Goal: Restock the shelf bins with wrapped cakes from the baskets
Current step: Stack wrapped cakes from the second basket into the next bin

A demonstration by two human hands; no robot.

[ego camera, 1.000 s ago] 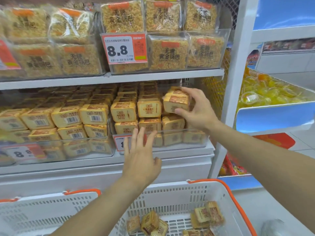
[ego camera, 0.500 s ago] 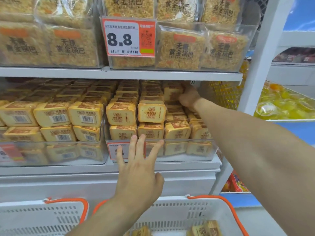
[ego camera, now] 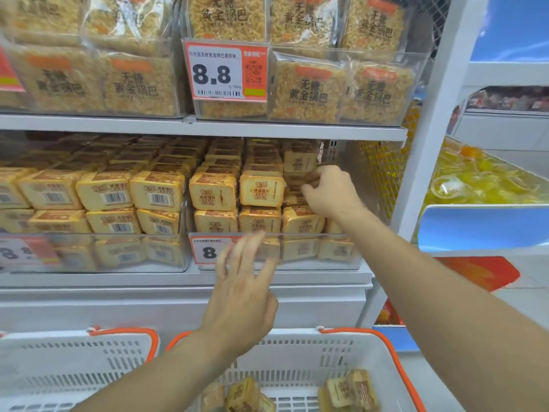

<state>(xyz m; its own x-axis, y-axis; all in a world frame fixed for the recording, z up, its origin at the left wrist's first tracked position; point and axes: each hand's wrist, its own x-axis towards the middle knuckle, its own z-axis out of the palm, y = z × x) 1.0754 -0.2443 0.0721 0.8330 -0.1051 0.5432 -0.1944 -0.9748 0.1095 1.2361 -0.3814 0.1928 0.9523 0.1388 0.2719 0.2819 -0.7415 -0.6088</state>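
Wrapped yellow cakes [ego camera: 261,191] fill the clear shelf bin [ego camera: 335,264] on the middle shelf. My right hand [ego camera: 332,193] reaches into the bin's right column, with loosely curled fingers lying on the cakes there and nothing visibly held. One cake [ego camera: 298,162] stands upright just behind that hand. My left hand [ego camera: 242,288] hovers with straight, spread fingers in front of the bin's front wall and is blurred. Below, a white basket with an orange rim [ego camera: 383,340] holds several loose cakes [ego camera: 352,391].
A second white basket [ego camera: 74,355] stands to the left. Another clear bin of cakes [ego camera: 104,197] fills the shelf's left half. Bags of rice crisps [ego camera: 309,87] sit on the shelf above, behind an 8.8 price tag [ego camera: 225,72]. A white upright [ego camera: 430,138] bounds the right.
My right hand carried a cake into the back of the bin, left it there and drew back toward the front. My left hand stayed in front of the bin wall.
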